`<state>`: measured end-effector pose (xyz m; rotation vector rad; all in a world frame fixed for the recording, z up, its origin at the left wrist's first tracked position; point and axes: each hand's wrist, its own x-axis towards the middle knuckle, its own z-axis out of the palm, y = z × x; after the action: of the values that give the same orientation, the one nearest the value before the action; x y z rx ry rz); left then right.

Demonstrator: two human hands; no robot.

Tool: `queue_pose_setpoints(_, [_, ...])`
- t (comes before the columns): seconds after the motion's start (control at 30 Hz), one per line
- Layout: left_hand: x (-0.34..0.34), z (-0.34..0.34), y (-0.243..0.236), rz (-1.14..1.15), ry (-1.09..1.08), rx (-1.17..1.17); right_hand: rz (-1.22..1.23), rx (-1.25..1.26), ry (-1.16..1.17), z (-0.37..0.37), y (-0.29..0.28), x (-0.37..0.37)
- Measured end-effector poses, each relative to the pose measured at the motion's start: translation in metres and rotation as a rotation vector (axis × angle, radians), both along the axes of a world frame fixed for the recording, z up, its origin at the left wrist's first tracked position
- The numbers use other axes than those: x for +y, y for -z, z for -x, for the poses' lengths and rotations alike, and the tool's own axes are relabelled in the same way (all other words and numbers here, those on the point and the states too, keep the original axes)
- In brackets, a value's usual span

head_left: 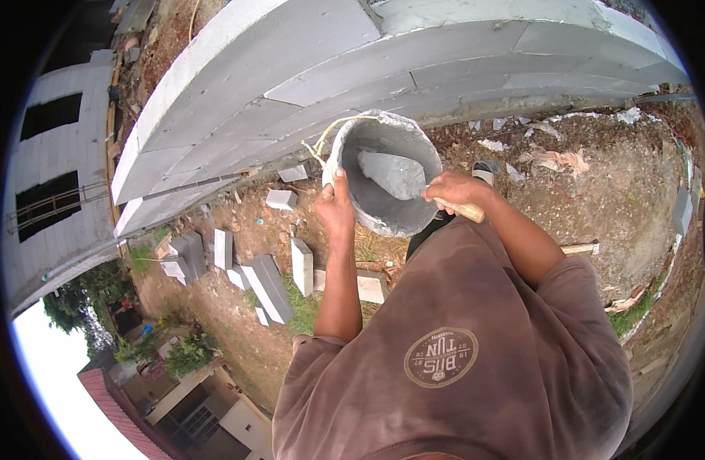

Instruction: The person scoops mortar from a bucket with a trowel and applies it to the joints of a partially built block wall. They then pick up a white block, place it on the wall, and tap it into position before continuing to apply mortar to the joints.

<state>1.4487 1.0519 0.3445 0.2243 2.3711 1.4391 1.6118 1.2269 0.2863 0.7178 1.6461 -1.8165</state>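
A mortar-caked bucket is tilted in front of me, its mouth facing up toward my view. My left hand grips its left side, thumb on the rim. A yellowish cord hangs at the rim above that hand. In my right hand is the wooden handle of a trowel. The trowel's broad blade, coated in grey mortar, lies inside the bucket. How much mortar sits at the bottom is partly hidden by the blade.
A wall of pale grey blocks curves across just beyond the bucket. Several loose blocks lie on the soil to my left. Rubble and paper scraps litter the ground at right. Another block building stands far left.
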Motion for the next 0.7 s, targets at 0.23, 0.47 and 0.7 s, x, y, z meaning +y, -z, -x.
queue_pose_setpoints(0.23, [-0.017,0.017,0.039,-0.021,-0.169,-0.019,0.158,0.17,0.382,-0.034,-0.055,0.025])
queue_pose_setpoints(0.47, [-0.021,0.009,0.042,0.052,-0.145,-0.025,-0.542,0.437,0.809,0.037,-0.061,0.064])
queue_pose_setpoints(0.7, [-0.029,0.0,0.042,0.113,-0.239,-0.036,-0.499,0.325,0.546,0.099,-0.095,0.028])
